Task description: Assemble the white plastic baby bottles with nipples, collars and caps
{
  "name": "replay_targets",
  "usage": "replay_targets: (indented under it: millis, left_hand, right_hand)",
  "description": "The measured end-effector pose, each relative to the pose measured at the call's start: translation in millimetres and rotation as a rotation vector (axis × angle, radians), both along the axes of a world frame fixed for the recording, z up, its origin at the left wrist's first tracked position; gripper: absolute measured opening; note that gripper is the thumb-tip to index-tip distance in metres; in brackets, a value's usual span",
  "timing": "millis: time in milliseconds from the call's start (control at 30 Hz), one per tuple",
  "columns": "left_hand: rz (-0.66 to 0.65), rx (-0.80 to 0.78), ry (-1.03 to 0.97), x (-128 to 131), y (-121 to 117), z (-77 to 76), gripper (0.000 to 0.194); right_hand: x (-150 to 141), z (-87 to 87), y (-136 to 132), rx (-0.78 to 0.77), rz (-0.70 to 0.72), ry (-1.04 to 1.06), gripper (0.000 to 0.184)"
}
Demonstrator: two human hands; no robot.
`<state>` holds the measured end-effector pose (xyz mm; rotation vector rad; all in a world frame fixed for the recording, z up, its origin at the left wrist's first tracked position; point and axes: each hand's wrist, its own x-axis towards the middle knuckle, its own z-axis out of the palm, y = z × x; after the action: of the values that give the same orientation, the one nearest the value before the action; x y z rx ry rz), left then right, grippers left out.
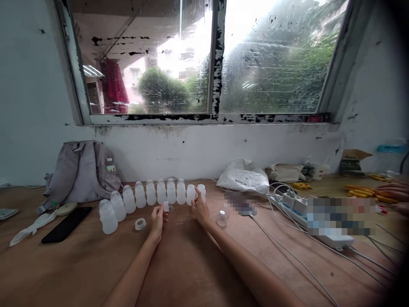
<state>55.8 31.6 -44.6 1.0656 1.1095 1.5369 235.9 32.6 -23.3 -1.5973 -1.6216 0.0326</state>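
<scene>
Pinching a small white plastic piece between thumb and fingers, the left hand is near the centre of the frame, while the right hand, just right of it, reaches up with thumb and index finger spread at a frosted white plastic bottle, second from the right end of the row; whether it grips that bottle, I cannot tell. The curved row of frosted white plastic bottles runs from the lower left towards the middle of the frame, all upright on the brown tabletop. A translucent round plastic ring lies left of the left hand, and a clear domed plastic cap with a white top is right of the right wrist. At the left of the frame, a grey fabric backpack leans against the white wall, with a flat black rectangular object in front of it. Right of centre lies a crumpled silvery-white plastic bag; farther right are a long white power strip and, by the right edge, another person's hand near yellow-handled tools
</scene>
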Motion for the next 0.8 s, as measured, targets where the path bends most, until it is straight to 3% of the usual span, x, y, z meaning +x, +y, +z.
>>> replay_targets:
  millis: [167, 367, 467, 600, 667, 733, 800]
  left_hand:
    - [-0.028, -0.019, -0.050, -6, 4, -1.3, 0.035]
    - [-0.083, -0.022, -0.159, -3, 2, -2.6, 0.029]
    - [-0.149, -0.059, -0.265, 0, -1, -0.1, 0.024]
    - [-0.215, -0.122, -0.390, 5, -7, 3.2, 0.016]
    - [-0.239, -0.139, -0.424, 7, -9, 4.2, 0.015]
    - [-0.265, -0.142, -0.437, 9, -11, 4.8, 0.016]
    - [-0.291, -0.133, -0.433, 11, -13, 5.3, 0.018]
  right_hand:
    - [8, 35.6, 20, -0.127, -0.017, -0.162, 0.031]
    - [13, 61.3, 8, -0.047, 0.098, -0.220, 0.009]
    - [10, 53.3, -8, 0.015, 0.150, -0.194, 0.009]
    - [-2, 20.8, -21, 0.093, 0.202, -0.083, 0.023]
    - [-9, 3.4, -24, 0.167, 0.244, 0.179, 0.039]
    - [-16, -8.8, -27, 0.101, 0.328, 0.328, 0.038]
    - [-22, -14.6, -31, 0.016, 0.434, 0.320, 0.031]
